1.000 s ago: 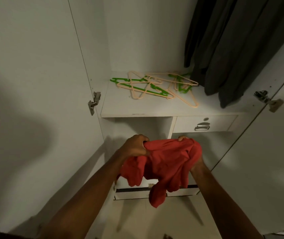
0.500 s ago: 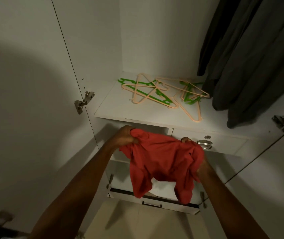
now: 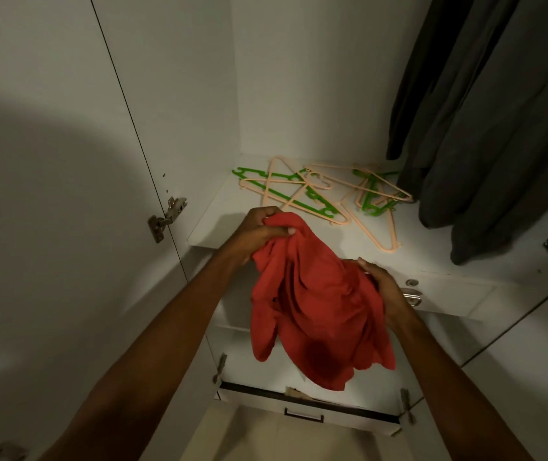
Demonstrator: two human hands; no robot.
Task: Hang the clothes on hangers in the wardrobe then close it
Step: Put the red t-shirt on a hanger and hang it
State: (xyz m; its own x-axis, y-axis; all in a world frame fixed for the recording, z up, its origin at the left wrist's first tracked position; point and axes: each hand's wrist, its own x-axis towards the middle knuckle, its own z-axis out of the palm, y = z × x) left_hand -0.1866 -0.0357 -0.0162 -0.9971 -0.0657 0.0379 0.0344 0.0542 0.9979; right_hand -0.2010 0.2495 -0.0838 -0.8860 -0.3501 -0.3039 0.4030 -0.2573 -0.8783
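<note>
I held the red garment (image 3: 312, 307) in front of the shelf (image 3: 219, 224): my right hand (image 3: 384, 287) curled round its right side, my left hand (image 3: 259, 231) pinching its top edge. Beyond it, on the shelf, lay the peach and green hangers (image 3: 329, 194), dark clothes (image 3: 485, 128) hanging just right of them

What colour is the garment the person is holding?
Red garment, plain with no pattern, seen in the head view.

Matt red cloth garment (image 3: 312, 307); smooth plastic hangers (image 3: 325, 194); metal hinge (image 3: 167, 217).
</note>
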